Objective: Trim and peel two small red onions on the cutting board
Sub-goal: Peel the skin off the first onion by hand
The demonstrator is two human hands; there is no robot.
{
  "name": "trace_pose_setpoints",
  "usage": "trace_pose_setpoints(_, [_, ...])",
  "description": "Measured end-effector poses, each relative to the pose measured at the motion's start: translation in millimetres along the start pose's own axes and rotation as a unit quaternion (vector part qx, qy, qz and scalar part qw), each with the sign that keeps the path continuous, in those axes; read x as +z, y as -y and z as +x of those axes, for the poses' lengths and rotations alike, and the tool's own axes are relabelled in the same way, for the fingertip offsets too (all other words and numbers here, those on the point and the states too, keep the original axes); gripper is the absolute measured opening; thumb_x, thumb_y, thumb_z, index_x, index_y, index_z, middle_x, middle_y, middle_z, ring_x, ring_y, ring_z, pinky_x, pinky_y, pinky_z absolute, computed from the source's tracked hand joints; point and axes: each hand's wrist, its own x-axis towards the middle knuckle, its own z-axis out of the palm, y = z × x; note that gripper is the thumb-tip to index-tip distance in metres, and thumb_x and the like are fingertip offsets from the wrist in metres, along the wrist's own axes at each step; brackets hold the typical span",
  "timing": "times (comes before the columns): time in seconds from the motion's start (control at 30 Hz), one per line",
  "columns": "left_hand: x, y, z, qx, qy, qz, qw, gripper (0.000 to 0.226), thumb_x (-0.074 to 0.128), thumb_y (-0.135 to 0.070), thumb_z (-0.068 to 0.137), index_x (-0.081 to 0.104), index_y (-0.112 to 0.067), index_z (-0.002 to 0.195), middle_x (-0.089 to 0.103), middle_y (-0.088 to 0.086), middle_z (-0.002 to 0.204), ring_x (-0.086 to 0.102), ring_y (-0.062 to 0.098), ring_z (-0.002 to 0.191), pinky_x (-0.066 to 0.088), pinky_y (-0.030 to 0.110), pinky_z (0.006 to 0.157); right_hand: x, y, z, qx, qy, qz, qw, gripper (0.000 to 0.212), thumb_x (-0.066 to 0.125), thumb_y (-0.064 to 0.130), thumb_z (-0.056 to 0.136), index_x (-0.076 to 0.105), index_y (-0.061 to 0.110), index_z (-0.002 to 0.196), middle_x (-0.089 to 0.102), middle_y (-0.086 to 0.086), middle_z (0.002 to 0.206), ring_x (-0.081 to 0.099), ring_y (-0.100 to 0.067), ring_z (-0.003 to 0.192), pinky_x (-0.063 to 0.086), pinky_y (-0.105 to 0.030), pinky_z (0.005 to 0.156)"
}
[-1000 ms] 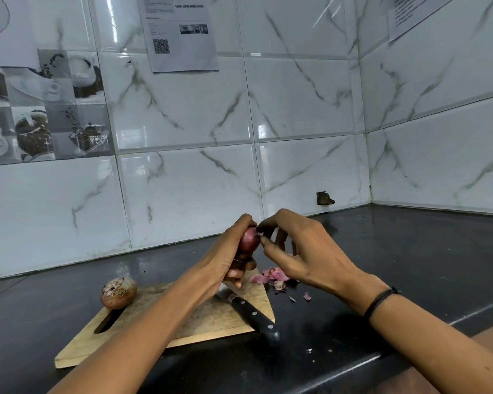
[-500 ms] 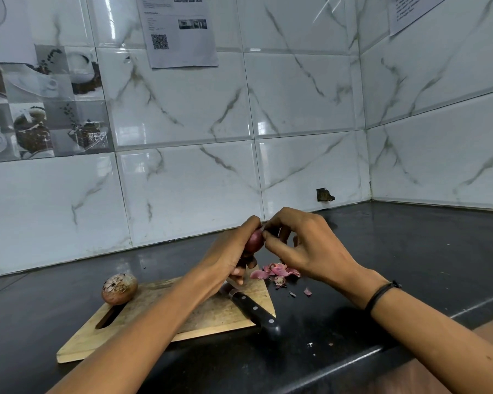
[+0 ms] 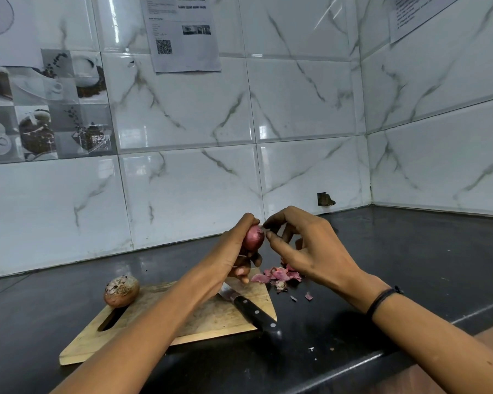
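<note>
Two hands over black counter (image 3: 410,265), marble-tiled corner (image 3: 365,115): left hand (image 3: 228,261) round red onion (image 3: 254,238), right hand (image 3: 310,251) pinched on it.

Left forearm is extending in from 7 o'clock, the left hand (image 3: 225,263) gripping a red onion (image 3: 254,238) in curled fingers. Right forearm is extending in from 4 o'clock, the right hand (image 3: 310,251) pinching at the onion's 3 o'clock side with thumb and forefinger.

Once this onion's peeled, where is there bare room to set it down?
Bare: the dark counter right of the peel pile, out to the corner wall. On the cutting board, a strip between the unpeeled onion and the knife shows free, though the left forearm hides part. Crowded: the board's right corner, with knife and peels.
</note>
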Motion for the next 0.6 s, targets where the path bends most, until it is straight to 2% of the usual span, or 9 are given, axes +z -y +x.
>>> trace_pose_setpoints(0.1, [-1.1, 1.1, 0.9, 0.000, 0.002, 0.004, 1.000, 0.046, 0.042, -0.056, 0.095, 0.057, -0.013, 0.089, 0.062, 0.007, 0.063, 0.033, 0.013, 0.038, 0.043, 0.027, 0.050, -0.3, -0.8, 0.0, -0.031, 0.002, -0.008, 0.999, 0.014, 0.067, 0.031, 0.097, 0.071, 0.021, 0.106, 0.068, 0.014, 0.096, 0.065, -0.005, 0.082, 0.046, -0.012, 0.067])
trace_pose_setpoints(0.23, [-0.5, 3.2, 1.6, 0.002, 0.001, 0.029, 1.000, 0.046, 0.042, -0.057, 0.095, 0.056, -0.014, 0.085, 0.061, 0.006, 0.064, 0.032, 0.013, 0.040, 0.043, 0.027, 0.050, 1.6, -3.3, 0.1, -0.060, 0.010, -0.044, 0.997, 0.022, 0.061, 0.039, 0.098, 0.073, 0.022, 0.106, 0.066, 0.014, 0.095, 0.064, -0.007, 0.079, 0.055, -0.034, 0.067])
trace_pose_setpoints(0.33, [0.4, 4.6, 2.0, -0.008, 0.001, 0.044, 0.999, 0.046, 0.043, -0.057, 0.094, 0.058, -0.015, 0.089, 0.062, 0.005, 0.063, 0.033, 0.012, 0.040, 0.045, 0.025, 0.048, 4.3, -3.7, 0.3, -0.059, 0.029, -0.068, 0.996, 0.026, 0.053, 0.038, 0.097, 0.068, 0.018, 0.102, 0.062, 0.010, 0.092, 0.061, -0.010, 0.075, 0.053, -0.038, 0.066])
trace_pose_setpoints(0.47, [0.8, 3.4, 4.3, -0.013, 0.019, 0.030, 0.999, 0.044, 0.045, -0.057, 0.092, 0.055, -0.014, 0.087, 0.061, 0.006, 0.062, 0.032, 0.012, 0.039, 0.045, 0.025, 0.048, 5.2, -1.0, 0.6, -0.008, 0.029, -0.019, 0.999, 0.018, 0.057, 0.032, 0.100, 0.063, 0.015, 0.097, 0.063, 0.005, 0.087, 0.059, -0.012, 0.079, 0.049, -0.029, 0.067])
trace_pose_setpoints(0.6, [2.4, 0.5, 6.6, 0.003, 0.033, 0.003, 0.999, 0.043, 0.045, -0.054, 0.093, 0.053, -0.014, 0.082, 0.061, 0.010, 0.062, 0.031, 0.013, 0.038, 0.045, 0.026, 0.049, 1.8, 2.6, 0.2, 0.077, 0.012, 0.082, 0.994, 0.015, 0.057, 0.034, 0.101, 0.064, 0.022, 0.095, 0.066, 0.006, 0.085, 0.064, -0.010, 0.077, 0.056, -0.038, 0.071])
